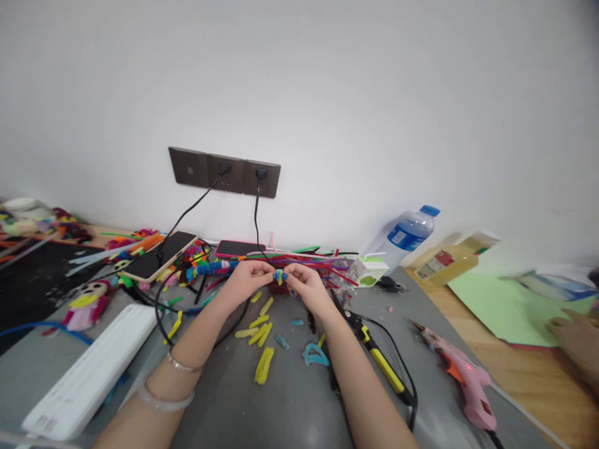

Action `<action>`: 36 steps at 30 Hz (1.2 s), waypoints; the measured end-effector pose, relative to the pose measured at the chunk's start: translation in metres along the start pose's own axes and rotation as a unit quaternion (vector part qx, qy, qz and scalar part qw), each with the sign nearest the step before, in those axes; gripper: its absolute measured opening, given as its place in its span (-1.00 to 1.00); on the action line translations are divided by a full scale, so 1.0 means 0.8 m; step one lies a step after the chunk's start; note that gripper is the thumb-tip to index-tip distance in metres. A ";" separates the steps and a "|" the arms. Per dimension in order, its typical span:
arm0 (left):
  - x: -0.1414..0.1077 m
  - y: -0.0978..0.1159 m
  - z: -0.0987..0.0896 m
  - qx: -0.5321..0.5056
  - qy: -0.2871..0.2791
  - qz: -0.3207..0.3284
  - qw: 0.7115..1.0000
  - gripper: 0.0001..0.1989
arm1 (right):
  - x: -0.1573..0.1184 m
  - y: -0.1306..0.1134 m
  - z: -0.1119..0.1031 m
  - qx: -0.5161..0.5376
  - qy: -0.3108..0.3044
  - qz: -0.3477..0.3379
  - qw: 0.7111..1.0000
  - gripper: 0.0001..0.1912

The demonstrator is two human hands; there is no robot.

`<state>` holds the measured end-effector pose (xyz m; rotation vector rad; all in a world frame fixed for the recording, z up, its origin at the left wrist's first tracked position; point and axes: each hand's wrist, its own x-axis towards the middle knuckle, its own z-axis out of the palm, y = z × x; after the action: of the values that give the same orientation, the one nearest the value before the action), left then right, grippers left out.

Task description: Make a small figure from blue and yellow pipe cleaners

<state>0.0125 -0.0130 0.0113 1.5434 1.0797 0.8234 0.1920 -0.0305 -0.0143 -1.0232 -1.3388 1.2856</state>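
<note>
Between my left hand [253, 277] and my right hand [302, 284] is a small blue-and-yellow fuzzy craft piece [279, 275]. The fingertips of both hands pinch it from either side. Short yellow fuzzy strips [264, 365] lie on the grey table below my hands, several more of them just beyond. A light-blue bent loop [315, 354] rests near my right forearm, with small blue bits [282, 342] beside the yellow strips. Behind my fingers are long coloured pipe cleaners [322, 259], partly hidden by my hands.
A pink glue gun [461, 374] and yellow-handled pliers [384, 368] lie to the right. On the left are a white power strip [93, 374], a phone [161, 255] and a fuzzy doll [87, 305]. A water bottle [409, 234] stands behind. Another person's hand [578, 343] is far right.
</note>
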 end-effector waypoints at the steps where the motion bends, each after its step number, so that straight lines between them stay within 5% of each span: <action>1: 0.000 0.000 0.000 -0.001 0.001 -0.001 1.000 -0.61 | 0.000 0.000 0.000 0.000 0.001 0.000 1.000 -0.67; 36: 0.001 0.000 0.000 0.000 -0.001 -0.003 1.000 -0.61 | 0.000 0.000 0.000 0.001 0.004 0.005 1.000 -0.69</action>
<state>0.0129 -0.0121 0.0110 1.5403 1.0824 0.8173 0.1922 -0.0306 -0.0144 -1.0342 -1.3271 1.2899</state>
